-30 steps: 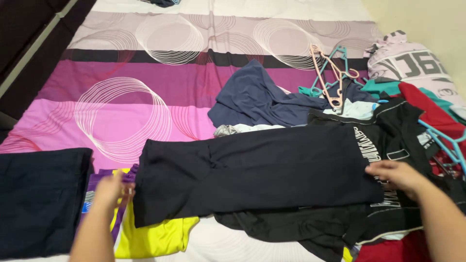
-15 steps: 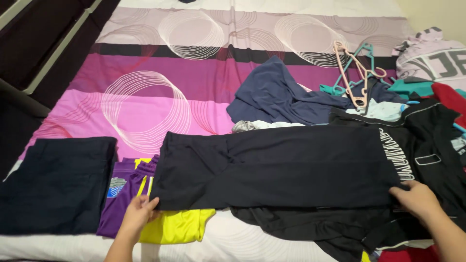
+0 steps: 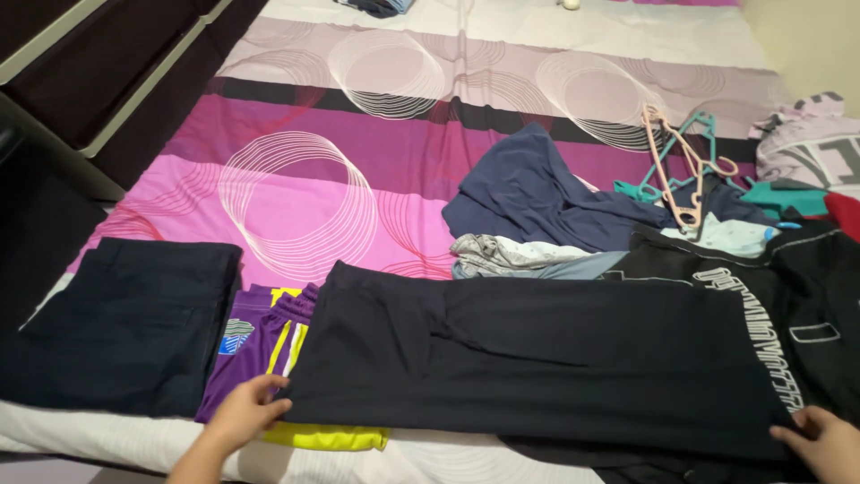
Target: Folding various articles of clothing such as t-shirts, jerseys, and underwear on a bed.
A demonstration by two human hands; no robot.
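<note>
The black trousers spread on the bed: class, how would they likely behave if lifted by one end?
The black trousers lie flat with soft creases, so probably floppy, sagging when lifted. Thin cloth suggests lightness. Both the left hand and right hand grip corners, hinting one-handed lifting bunches them.

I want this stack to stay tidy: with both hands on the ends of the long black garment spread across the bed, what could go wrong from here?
1. The long black garment overlaps the purple and yellow jersey near the left hand; lifting that end might drag the jersey along.
2. At the right hand, it lies on a black printed shirt, so the fingers could pinch both layers.
3. The garment reaches the mattress's near edge and may slide off.
</note>
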